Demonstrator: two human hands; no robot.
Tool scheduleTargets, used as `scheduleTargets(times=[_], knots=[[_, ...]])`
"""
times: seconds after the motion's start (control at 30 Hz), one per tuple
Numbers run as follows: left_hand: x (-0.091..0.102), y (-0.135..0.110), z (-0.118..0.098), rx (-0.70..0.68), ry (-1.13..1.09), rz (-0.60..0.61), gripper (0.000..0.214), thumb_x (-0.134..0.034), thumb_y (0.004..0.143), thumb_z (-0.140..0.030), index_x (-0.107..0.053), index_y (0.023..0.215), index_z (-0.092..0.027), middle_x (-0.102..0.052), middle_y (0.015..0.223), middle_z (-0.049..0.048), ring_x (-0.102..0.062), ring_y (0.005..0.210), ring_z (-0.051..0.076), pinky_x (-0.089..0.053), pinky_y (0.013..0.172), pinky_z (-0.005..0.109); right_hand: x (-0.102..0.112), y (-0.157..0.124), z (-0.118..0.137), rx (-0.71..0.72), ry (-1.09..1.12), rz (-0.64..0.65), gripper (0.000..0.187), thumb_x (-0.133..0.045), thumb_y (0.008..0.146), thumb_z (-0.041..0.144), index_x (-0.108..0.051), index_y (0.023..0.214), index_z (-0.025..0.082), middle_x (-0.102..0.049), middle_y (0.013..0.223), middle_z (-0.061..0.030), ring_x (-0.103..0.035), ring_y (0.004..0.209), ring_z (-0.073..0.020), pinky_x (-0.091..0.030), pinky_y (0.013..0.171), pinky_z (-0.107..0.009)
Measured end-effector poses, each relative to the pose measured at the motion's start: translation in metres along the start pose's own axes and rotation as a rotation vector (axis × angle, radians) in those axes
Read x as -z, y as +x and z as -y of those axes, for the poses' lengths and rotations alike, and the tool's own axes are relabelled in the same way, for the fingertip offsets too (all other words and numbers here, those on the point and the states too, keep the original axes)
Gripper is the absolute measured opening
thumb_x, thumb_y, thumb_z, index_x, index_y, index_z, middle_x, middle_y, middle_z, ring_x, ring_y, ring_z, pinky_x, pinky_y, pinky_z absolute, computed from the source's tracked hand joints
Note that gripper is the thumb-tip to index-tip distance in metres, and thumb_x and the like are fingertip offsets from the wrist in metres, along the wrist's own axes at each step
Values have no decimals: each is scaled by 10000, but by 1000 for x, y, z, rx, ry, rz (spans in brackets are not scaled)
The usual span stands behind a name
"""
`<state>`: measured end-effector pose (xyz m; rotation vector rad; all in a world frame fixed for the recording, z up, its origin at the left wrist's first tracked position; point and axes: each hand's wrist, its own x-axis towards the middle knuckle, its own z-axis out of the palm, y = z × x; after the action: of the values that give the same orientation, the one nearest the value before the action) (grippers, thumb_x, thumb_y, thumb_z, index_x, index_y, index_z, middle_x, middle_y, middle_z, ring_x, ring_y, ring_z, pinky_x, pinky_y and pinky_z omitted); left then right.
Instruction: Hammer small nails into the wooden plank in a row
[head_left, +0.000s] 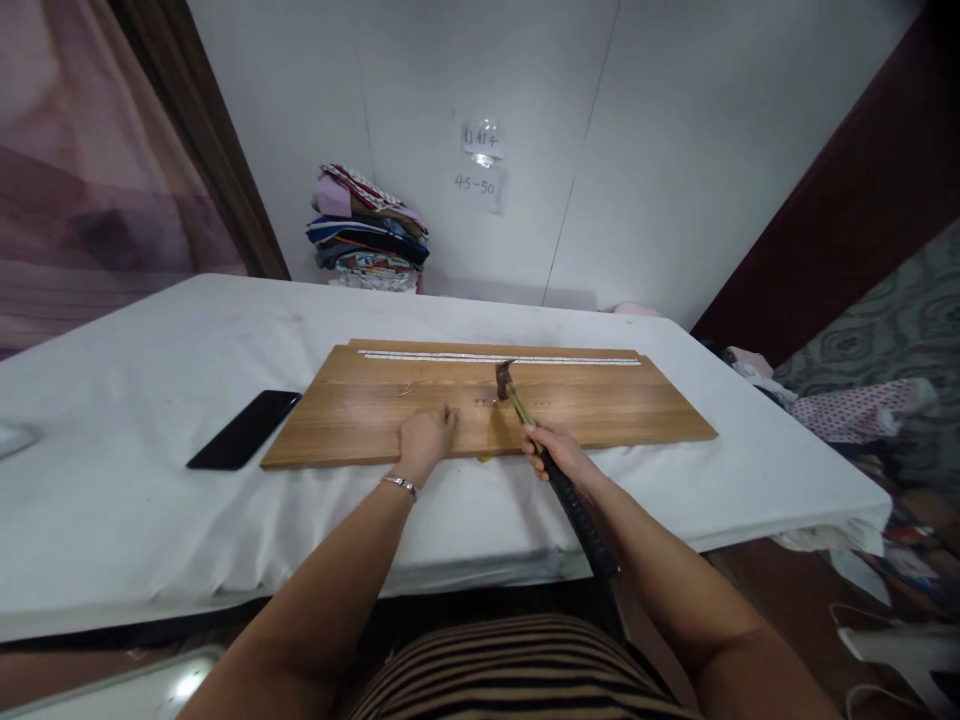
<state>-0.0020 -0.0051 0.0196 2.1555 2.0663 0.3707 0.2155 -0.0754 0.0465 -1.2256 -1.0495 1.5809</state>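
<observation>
Before me the surface [750, 470] is covered by a creased white cloth [187, 530]. Lengthwise across it lies a flat wooden board [450, 380]; just beside its left end I see a slim black device [245, 430], and further left a white object [13, 438], too blurred for me to name.

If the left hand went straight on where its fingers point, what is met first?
The left hand would probably meet the small dark marks, perhaps nails, on the wooden board; depth is unclear.
</observation>
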Motion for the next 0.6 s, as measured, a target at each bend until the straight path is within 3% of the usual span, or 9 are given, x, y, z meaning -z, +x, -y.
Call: scheduleTargets(times=[0.6], knots=[[5,-2,-1,1,-26,22,415,-348,962,-415,-690,958,-180,-733,986,133,-682,926,257,-450,723,315,0,-1,-1,-47,10,-7,404,-689,688,484,-445,887,231,-472,594,106,-370,368,-43,-290,313,-172]])
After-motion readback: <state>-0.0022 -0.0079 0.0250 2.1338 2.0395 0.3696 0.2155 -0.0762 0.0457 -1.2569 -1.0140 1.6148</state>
